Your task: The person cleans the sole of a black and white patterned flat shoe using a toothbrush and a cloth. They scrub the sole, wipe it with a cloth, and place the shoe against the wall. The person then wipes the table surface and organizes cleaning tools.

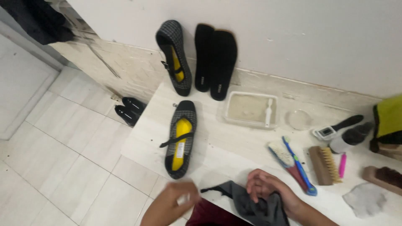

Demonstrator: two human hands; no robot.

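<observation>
My right hand (268,190) rests on the grey cloth (255,205) at the near edge of the tabletop (226,146), fingers curled and gripping its folds. My left hand (171,203) is blurred beside it, and I cannot tell whether it is closed. The checked flat shoe (181,138) with a yellow insole lies just beyond, brushes (324,165) to the right.

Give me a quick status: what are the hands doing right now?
Right hand fingers bunched on grey cloth. Left hand blurred, something small and pale in its fingers, nature unclear. Checked flat shoe lies just ahead on the white board.
</observation>
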